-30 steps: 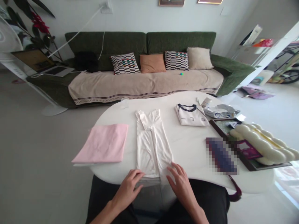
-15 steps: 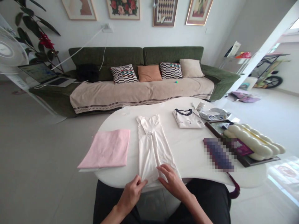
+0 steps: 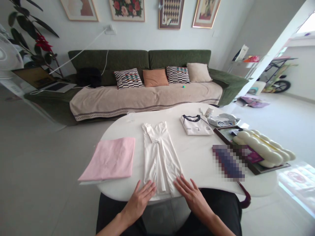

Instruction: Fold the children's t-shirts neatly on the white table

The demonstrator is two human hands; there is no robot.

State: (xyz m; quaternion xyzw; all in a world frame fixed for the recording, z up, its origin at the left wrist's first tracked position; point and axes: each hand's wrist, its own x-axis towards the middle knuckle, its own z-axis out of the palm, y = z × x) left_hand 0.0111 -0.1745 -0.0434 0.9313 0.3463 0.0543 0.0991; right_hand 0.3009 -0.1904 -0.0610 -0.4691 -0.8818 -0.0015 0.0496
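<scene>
A white garment (image 3: pixel 161 154), narrowed into a long shape with a gathered knot near its far end, lies on the white table (image 3: pixel 194 170) in front of me. My left hand (image 3: pixel 141 198) rests flat on its near left edge, fingers stretched out. On the near right edge lies my right hand (image 3: pixel 189 193), its fingers spread over the cloth. Left of the garment is a folded pink cloth (image 3: pixel 110 159), with a white layer showing under its near edge. A folded white shirt with a dark collar (image 3: pixel 197 126) lies further back on the right.
On the right, a dark tray (image 3: pixel 258 168) carries a puffy cream-coloured item (image 3: pixel 263 149). A blurred-out dark object (image 3: pixel 228 164) with a strap lies beside it. Silver crumpled packaging (image 3: pixel 223 120) sits behind. Beyond the table stands a green sofa (image 3: pixel 123 60) with cushions and a laptop (image 3: pixel 46 82).
My left hand has gone from pinching the garment's near edge to lying flat. My right hand has moved right and flattened. A long strip now shows down the garment's middle.
</scene>
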